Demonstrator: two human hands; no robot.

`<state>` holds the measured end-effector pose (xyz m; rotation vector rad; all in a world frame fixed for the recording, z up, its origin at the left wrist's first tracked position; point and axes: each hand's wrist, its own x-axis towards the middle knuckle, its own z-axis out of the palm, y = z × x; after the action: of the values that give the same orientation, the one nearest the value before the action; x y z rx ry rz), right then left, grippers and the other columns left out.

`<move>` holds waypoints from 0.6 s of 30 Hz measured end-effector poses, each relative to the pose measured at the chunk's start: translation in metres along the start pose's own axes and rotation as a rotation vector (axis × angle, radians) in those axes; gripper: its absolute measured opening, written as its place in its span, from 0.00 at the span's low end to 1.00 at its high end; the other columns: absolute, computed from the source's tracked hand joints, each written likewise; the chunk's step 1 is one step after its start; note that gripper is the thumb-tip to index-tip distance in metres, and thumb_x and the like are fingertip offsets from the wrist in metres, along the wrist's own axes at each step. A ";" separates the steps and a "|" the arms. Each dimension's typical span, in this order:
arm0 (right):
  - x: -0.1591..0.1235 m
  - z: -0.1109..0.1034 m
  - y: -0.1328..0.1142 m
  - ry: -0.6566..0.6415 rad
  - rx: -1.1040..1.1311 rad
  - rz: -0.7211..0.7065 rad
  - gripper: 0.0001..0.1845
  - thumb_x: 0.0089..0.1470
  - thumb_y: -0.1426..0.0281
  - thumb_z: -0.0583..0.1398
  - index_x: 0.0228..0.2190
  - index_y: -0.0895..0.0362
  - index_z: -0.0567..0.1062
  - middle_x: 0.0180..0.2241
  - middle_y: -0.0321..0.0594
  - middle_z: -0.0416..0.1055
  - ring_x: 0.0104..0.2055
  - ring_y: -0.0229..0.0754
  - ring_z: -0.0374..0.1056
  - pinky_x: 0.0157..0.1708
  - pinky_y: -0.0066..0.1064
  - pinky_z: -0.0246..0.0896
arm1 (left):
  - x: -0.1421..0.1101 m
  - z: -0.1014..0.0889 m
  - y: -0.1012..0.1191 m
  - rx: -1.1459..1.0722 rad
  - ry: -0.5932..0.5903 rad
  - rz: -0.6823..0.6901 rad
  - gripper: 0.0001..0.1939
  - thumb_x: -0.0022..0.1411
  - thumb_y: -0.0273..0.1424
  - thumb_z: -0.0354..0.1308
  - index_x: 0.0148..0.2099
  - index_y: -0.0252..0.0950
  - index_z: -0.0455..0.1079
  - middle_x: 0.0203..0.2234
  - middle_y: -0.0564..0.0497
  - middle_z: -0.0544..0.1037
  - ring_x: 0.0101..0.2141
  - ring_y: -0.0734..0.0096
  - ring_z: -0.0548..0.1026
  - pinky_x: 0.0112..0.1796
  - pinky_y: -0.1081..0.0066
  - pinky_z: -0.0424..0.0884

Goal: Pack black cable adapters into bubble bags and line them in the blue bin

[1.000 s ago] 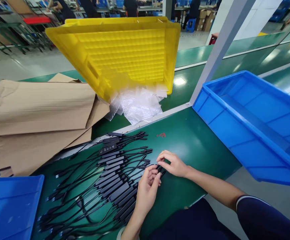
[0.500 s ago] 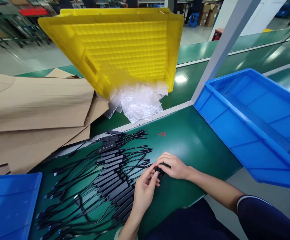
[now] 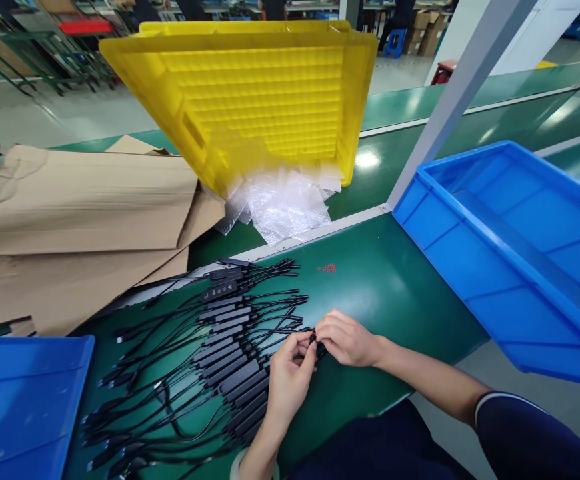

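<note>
My left hand (image 3: 291,377) pinches a small black cable end (image 3: 321,349) between thumb and fingers. Closed against it from the other side is my right hand (image 3: 349,337), its fingertips at a tiny speck of red that looks like a small red ring; my fingers mostly hide both. Several loose red rings (image 3: 329,268) lie on the green table beyond my hands. To the left, black cables with flat box-shaped housings (image 3: 240,377) lie in a long row, their thin ends pointing towards my hands.
A yellow crate (image 3: 265,93) stands tipped on its side at the back, with clear plastic bags (image 3: 287,207) spilling from it. Cardboard sheets (image 3: 85,200) lie at left above a blue bin (image 3: 25,407). A large blue crate (image 3: 500,267) and a grey post (image 3: 463,93) stand right.
My right hand's fingers have curled in closer around the black cable end. The whole view has shifted slightly, so things appear a little further right.
</note>
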<state>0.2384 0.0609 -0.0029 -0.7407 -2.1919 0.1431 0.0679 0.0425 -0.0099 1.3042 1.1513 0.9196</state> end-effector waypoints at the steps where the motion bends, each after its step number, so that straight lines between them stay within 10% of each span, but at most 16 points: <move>1: 0.000 -0.001 0.000 -0.003 0.008 -0.006 0.07 0.58 0.79 0.50 0.38 0.58 0.63 0.31 0.42 0.69 0.35 0.38 0.64 0.36 0.33 0.64 | 0.000 0.000 0.000 0.013 -0.003 0.002 0.15 0.58 0.41 0.57 0.40 0.34 0.69 0.24 0.52 0.71 0.24 0.71 0.71 0.22 0.73 0.73; 12: 0.000 -0.007 0.009 0.054 0.073 0.108 0.06 0.58 0.76 0.54 0.38 0.57 0.66 0.32 0.41 0.71 0.34 0.37 0.65 0.37 0.31 0.63 | -0.008 0.000 0.000 0.112 -0.119 0.049 0.10 0.61 0.38 0.53 0.37 0.36 0.65 0.23 0.54 0.67 0.24 0.72 0.69 0.22 0.74 0.68; 18: 0.002 -0.023 0.044 0.197 -0.098 0.502 0.05 0.60 0.73 0.53 0.35 0.57 0.69 0.32 0.39 0.71 0.35 0.38 0.65 0.37 0.30 0.61 | -0.017 0.004 0.006 0.430 -0.414 0.465 0.09 0.64 0.27 0.49 0.45 0.37 0.67 0.38 0.47 0.73 0.39 0.68 0.72 0.41 0.68 0.71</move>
<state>0.2741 0.0950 -0.0003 -1.2947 -1.8012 0.2065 0.0690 0.0256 -0.0021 2.0615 0.7489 0.6895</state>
